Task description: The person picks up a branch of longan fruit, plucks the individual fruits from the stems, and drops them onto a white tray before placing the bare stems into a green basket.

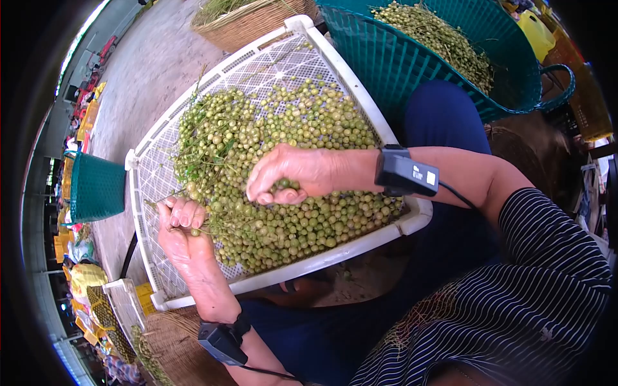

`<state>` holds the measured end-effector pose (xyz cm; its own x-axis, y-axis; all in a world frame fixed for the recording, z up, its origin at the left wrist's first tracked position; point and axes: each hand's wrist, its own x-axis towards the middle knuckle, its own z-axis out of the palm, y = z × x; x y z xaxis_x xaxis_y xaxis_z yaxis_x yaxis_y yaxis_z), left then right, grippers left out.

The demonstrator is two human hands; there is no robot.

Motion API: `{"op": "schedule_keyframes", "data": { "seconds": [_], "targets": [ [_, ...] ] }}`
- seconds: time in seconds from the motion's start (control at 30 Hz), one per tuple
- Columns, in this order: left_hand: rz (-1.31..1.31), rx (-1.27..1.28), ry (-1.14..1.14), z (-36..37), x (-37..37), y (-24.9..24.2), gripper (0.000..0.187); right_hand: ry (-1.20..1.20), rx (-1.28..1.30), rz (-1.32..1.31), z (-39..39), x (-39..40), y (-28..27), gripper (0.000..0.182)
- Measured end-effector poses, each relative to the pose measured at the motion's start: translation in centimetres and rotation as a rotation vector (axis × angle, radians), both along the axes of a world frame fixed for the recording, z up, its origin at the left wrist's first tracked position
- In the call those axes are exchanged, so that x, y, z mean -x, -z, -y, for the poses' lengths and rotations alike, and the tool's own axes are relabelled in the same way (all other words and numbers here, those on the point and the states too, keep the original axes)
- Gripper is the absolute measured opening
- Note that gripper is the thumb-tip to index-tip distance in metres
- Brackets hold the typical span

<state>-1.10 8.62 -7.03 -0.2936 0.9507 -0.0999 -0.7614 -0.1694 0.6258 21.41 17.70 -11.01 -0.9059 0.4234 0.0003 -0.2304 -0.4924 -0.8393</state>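
A white plastic mesh tray [151,168] in front of me holds a heap of small round green berries [309,228], some loose and some on thin stems. At the tray's left side, my left hand [183,225] is closed with curled fingers around thin green stems [215,230] that reach into the heap. My right hand [290,174] is curled over the middle of the heap, with a few green berries visible inside its fingers. More berry sprigs [209,138] with stems and small leaves lie beyond my hands on the tray's left half.
A teal woven basket [360,55] with berry sprigs stands at the upper right. A wicker basket [251,26] sits at the top, another [177,344] at lower left. A teal bucket [96,186] stands on the concrete floor [145,71]. My knee [444,116] is beside the tray.
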Motion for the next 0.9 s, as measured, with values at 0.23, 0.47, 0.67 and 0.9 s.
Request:
{"op": "schedule_keyframes", "data": {
  "seconds": [0.23, 0.47, 0.67, 0.9],
  "targets": [
    [0.015, -0.048, 0.030, -0.1, -0.8, -0.2, 0.027, 0.148, -0.806, -0.002, 2.3, 2.3, 2.2, 0.022],
    [-0.025, 0.007, -0.039, -0.7, -2.5, -0.6, 0.027, 0.012, -0.316, 0.049, 2.7, 1.8, 1.9, 0.024],
    [-0.538, 0.206, -0.016, -0.2, -3.3, -2.3, 0.015, 0.083, -0.253, 0.182, 0.8, 0.4, 1.6, 0.026],
    [-0.723, 0.383, -0.116, 0.8, -1.4, -2.4, 0.010, -0.149, -0.282, 0.246, -0.9, -0.1, 1.6, 0.032]
  ]
}}
